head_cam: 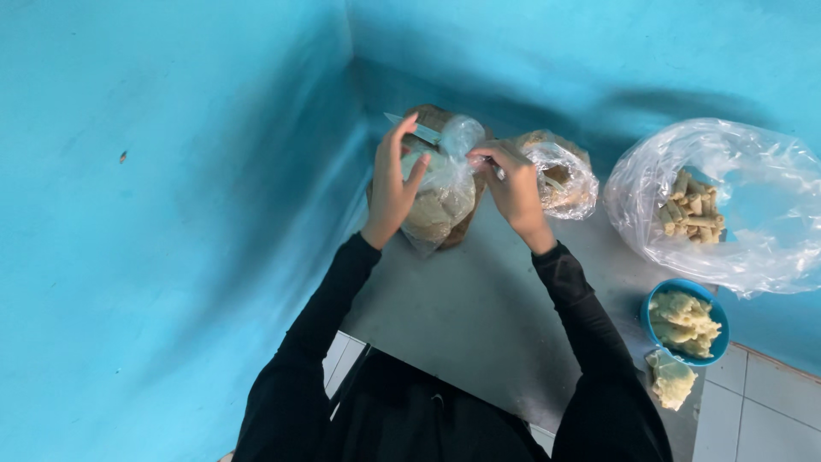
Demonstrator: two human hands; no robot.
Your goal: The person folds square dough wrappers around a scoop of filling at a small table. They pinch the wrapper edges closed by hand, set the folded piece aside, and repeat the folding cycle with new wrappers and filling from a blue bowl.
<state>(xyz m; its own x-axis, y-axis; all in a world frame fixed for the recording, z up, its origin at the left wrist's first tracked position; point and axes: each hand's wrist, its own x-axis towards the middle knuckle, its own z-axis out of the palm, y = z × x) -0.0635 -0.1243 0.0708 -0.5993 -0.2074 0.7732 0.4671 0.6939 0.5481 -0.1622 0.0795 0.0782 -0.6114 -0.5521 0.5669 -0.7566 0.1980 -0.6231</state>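
A clear plastic bag of pale crumbly snacks (440, 201) stands near the top centre of the frame, its long axis running up and down the picture, the gathered neck pointing toward the upper edge and the filled bottom toward the person. The left hand (392, 184) is spread open, palm against the bag's left side, fingers raised and fanned. The right hand (513, 184) has its fingertips pressed together, pinching the twisted plastic at the bag's neck, where a thin light strip, perhaps a tie, shows between the fingers. Whether the bag rests on the tabletop or is lifted off it cannot be told.

Just right of the right hand lies a second small clear bag (560, 180), filled with similar pale pieces. Farther right, a large clear plastic bag (753, 231) sits open and puffed, with tan rolled snack sticks (693, 210) inside. Toward the lower right stands a round blue bowl (717, 346) heaped with pale yellow ruffled crackers (682, 321); touching its lower edge is a tiny clear packet (670, 381) of the same crackers.

The grey tabletop (462, 316) is fitted into a corner of bright turquoise walls (171, 171). White floor tiles (748, 411) show at the lower right. Both arms wear black sleeves (590, 316).
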